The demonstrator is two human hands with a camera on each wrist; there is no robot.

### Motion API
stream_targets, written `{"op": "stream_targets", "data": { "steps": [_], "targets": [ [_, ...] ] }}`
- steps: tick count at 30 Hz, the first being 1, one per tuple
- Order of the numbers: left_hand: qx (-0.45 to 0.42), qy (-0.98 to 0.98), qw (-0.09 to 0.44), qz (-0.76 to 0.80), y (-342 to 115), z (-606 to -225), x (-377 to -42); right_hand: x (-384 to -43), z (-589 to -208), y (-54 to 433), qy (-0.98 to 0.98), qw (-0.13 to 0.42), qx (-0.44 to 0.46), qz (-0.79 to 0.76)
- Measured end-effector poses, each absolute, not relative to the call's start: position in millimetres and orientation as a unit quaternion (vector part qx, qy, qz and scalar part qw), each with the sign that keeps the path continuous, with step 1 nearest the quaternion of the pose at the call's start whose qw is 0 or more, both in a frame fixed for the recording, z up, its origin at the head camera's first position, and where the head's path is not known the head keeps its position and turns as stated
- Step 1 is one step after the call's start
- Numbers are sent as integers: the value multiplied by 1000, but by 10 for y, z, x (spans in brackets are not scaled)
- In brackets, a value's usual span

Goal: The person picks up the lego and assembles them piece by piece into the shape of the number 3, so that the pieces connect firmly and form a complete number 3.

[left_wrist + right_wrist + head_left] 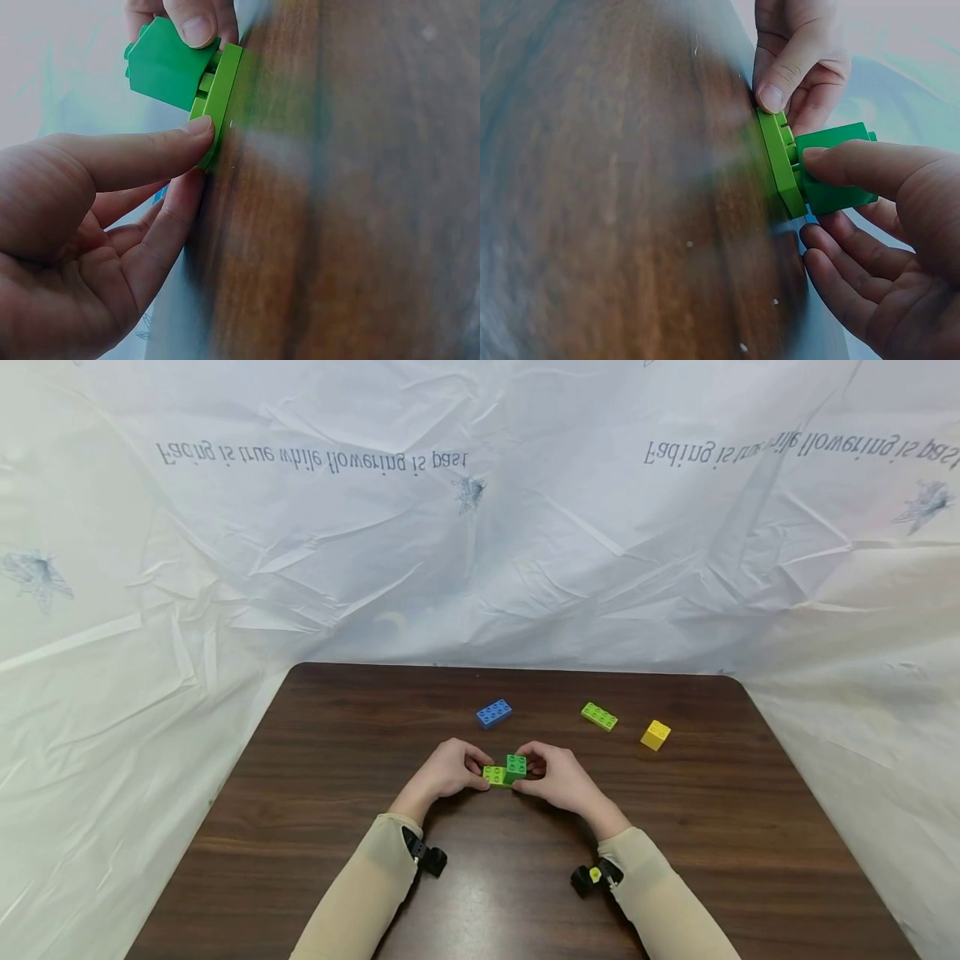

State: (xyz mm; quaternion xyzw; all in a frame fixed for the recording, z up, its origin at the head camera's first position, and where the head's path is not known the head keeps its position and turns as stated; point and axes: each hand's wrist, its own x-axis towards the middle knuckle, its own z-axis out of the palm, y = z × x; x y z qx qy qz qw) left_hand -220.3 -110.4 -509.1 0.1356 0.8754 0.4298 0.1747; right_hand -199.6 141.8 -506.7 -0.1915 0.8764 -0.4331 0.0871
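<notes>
My left hand (450,770) pinches one end of a flat lime-green building brick (492,775) between thumb and fingers, low over the table. At that brick's right end, a taller dark green brick (516,768) is gripped by my right hand (562,778). Seen from the left wrist, the dark green brick (169,66) leans at an angle over the lime studs, and some studs show in the gap. The right thumb lies against the side of the dark green brick (838,196) in the right wrist view.
Farther back on the brown wooden table (337,743) lie a blue brick (494,713), another lime-green brick (599,717) and a yellow brick (656,735). White printed sheeting (420,585) hangs behind the table and along its sides.
</notes>
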Motion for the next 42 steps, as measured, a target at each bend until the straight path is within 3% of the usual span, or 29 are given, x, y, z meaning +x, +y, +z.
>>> {"op": "stream_targets", "data": {
  "steps": [22,34,42],
  "targets": [
    [134,872,178,435,-1109,-5068,-2206,-2040,-5052,1426,883,92,-216,-406],
    [134,871,181,437,-1113,-5083,-2196,-2072,-5067,1526,849,119,-222,-465],
    [133,871,178,439,-1113,-5082,-2203,-2077,-5016,1539,855,105,-214,-461]
  ]
}}
